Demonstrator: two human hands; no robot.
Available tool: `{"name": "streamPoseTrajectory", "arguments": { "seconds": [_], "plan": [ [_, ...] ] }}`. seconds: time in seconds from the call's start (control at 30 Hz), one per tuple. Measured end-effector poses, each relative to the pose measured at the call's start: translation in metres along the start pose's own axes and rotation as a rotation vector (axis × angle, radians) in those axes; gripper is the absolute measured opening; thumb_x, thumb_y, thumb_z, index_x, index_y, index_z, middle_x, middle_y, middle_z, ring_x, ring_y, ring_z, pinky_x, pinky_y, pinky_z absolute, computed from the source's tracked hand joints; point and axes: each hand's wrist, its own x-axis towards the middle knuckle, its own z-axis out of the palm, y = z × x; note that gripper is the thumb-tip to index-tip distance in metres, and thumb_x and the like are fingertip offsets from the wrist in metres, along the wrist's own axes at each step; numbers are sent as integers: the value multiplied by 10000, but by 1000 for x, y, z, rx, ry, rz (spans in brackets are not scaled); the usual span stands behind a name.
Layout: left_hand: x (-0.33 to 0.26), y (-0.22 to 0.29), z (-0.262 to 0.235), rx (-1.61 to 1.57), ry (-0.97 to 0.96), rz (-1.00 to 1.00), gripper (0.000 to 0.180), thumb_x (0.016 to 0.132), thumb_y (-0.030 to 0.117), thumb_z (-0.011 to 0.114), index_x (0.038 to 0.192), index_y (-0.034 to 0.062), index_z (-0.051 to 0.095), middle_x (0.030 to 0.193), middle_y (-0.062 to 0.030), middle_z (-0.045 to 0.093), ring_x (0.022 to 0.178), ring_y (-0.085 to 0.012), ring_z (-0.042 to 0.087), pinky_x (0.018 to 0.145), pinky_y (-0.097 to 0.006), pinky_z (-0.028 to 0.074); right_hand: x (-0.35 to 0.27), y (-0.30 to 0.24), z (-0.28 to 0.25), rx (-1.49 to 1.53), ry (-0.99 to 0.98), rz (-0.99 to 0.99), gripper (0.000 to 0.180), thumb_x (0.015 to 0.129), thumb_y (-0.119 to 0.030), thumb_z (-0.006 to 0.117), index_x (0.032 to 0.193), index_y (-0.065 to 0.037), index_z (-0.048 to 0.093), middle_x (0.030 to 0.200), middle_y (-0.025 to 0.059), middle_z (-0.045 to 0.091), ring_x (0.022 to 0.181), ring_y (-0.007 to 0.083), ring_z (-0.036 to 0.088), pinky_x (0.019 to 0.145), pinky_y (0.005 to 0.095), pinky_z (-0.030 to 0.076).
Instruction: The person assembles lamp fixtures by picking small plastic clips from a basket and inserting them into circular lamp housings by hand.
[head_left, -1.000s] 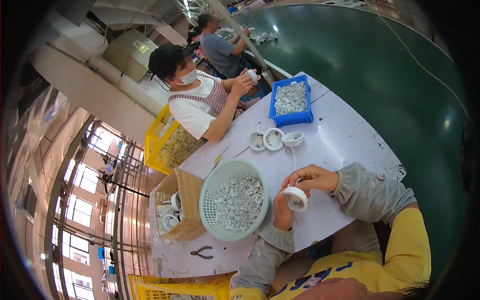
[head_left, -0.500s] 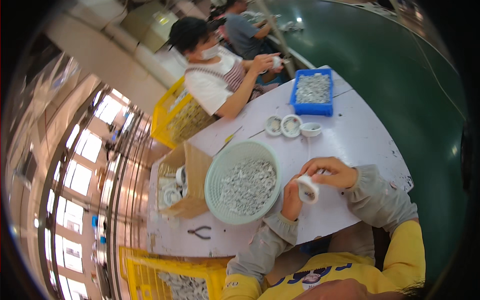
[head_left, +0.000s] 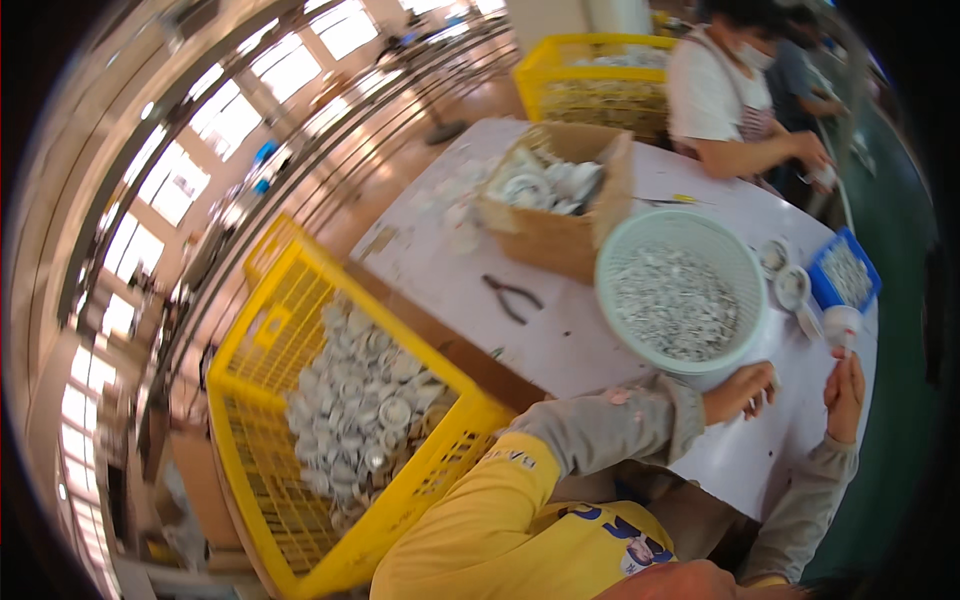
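My left hand [head_left: 740, 393] is beside the near edge of a pale green basket [head_left: 608, 318] full of small grey-white parts. Its fingers are loosely bent and apart; a small white patch shows at the fingertips, too blurred to name. Farther right, my right hand [head_left: 845, 395] is raised with its fingers together, the tips at the base of a white cup-shaped part [head_left: 842, 323]. Two round white parts [head_left: 792, 287] and another tilted white one [head_left: 809, 321] lie beside it, next to a blue bin [head_left: 824, 278] of small parts.
A yellow crate [head_left: 262, 435] heaped with white round parts stands at my left. Pliers [head_left: 512, 298] and an open cardboard box [head_left: 550, 243] of white parts are on the table [head_left: 590, 350]. Across it, a person [head_left: 715, 105] works beside another yellow crate [head_left: 528, 95].
My view has swung left. My hands, together at the white cup-shaped part before, are now apart: the left beside the basket, the right with that part near the other round ones.
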Motion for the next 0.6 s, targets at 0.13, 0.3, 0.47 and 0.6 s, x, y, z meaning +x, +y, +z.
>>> {"name": "streamPoseTrajectory", "arguments": {
  "seconds": [0.13, 0.3, 0.47, 0.6],
  "plan": [
    [3, 6, 7, 175, -16, 3, 345, 941, 376, 348, 840, 74, 481, 686, -29, 506, 519, -68, 474, 441, -202, 400, 18, -18, 44, 19, -88, -45, 225, 938, -238, 417, 1026, -69, 537, 576, -92, 316, 462, -12, 245, 413, 159, 180],
    [-3, -9, -18, 518, 122, 7, 183, 859, 192, 463, 844, 22, 528, 659, -53, 545, 480, -141, 508, 403, -259, 398, -35, -93, 259, -137, -847, -139, 270, 910, -223, 430, 1054, -28, 549, 901, 28, 502, 832, 118, 451, 717, 289, 389],
    [0, 3, -8, 151, 33, -35, 273, 936, 282, 386, 830, 55, 494, 680, -16, 506, 528, -64, 448, 459, -189, 357, -110, -69, 375, 214, -1308, -746, 507, 886, -194, 481, 1294, 35, 286, 1297, 249, 320, 1234, 365, 300, 1022, 405, 266],
    [9, -1, -3, 176, -21, -36, 286, 943, 297, 378, 869, 53, 508, 696, -16, 511, 525, -50, 446, 456, -177, 359, -81, -85, 331, 17, -1233, -855, 494, 841, -79, 537, 1291, -17, 341, 1314, 209, 313, 1264, 377, 251, 1029, 416, 249]
  ]
}}
